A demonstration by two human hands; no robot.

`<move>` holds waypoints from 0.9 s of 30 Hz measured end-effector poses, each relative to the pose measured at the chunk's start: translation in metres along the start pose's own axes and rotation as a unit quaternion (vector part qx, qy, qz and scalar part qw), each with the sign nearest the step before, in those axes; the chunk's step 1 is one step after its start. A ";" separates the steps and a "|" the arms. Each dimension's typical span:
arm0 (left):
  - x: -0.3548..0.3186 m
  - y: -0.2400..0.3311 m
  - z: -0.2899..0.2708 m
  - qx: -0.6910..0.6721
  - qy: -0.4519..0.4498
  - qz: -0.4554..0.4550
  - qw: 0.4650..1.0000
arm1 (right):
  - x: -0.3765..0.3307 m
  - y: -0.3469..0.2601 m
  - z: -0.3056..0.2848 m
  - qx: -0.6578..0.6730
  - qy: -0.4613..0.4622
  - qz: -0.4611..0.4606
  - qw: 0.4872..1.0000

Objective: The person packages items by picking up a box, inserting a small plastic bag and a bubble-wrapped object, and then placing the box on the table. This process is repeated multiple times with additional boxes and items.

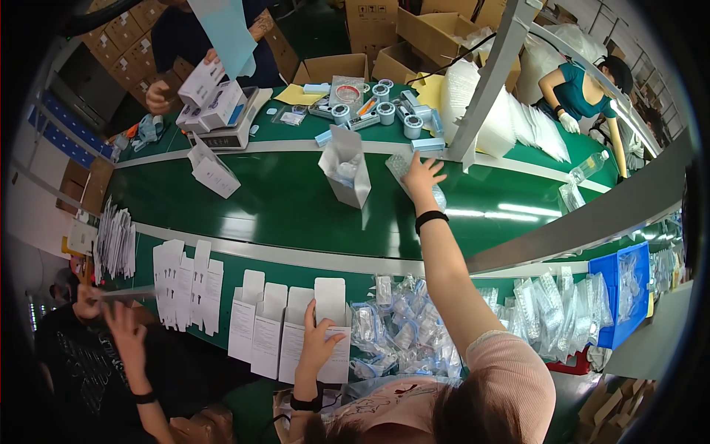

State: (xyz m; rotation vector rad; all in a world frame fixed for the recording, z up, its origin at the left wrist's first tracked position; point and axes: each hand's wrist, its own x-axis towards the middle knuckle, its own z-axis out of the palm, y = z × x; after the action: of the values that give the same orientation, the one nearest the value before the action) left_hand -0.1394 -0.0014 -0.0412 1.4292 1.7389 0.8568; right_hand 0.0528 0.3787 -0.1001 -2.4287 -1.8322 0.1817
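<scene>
Pale pink top (370,405), short right sleeve (518,362) with a paler hem (484,339), dark print (405,390) across the chest, slim black band (430,219) round the right wrist, broader black band (306,404) round the left wrist, dark hair (477,416), bare hands (423,176).

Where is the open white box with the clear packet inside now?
In the head view, this white box stands on the green surface, upper centre, left of the bubble-wrap packet beneath the right hand.

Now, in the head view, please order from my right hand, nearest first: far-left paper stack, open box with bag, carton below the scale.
1. Open box: left of your right hand.
2. Carton: farther left.
3. Paper stack: far left.
</scene>
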 end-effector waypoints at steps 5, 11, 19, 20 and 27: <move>-0.003 0.014 -0.011 0.085 0.010 0.044 0.995 | -0.010 0.019 0.031 0.078 -0.072 -0.058 0.993; 0.012 0.003 0.004 -0.016 0.075 0.186 0.980 | -0.083 0.019 -0.037 0.344 -0.151 -0.105 0.921; 0.012 0.000 0.023 -0.232 0.161 0.114 0.953 | -0.216 0.086 -0.121 0.777 -0.245 -0.080 0.575; 0.010 0.008 0.022 -0.233 0.158 0.111 0.953 | -0.231 0.096 -0.133 0.811 -0.282 -0.046 0.511; -0.021 0.082 0.035 -0.030 0.012 0.132 0.991 | -0.296 0.100 -0.159 0.904 -0.162 0.089 0.386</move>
State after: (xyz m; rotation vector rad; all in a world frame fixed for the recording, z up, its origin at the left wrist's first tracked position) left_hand -0.0653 -0.0065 0.0124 1.6375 1.5488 1.0595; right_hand 0.0914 0.0663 0.0541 -0.7045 -0.2628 1.5971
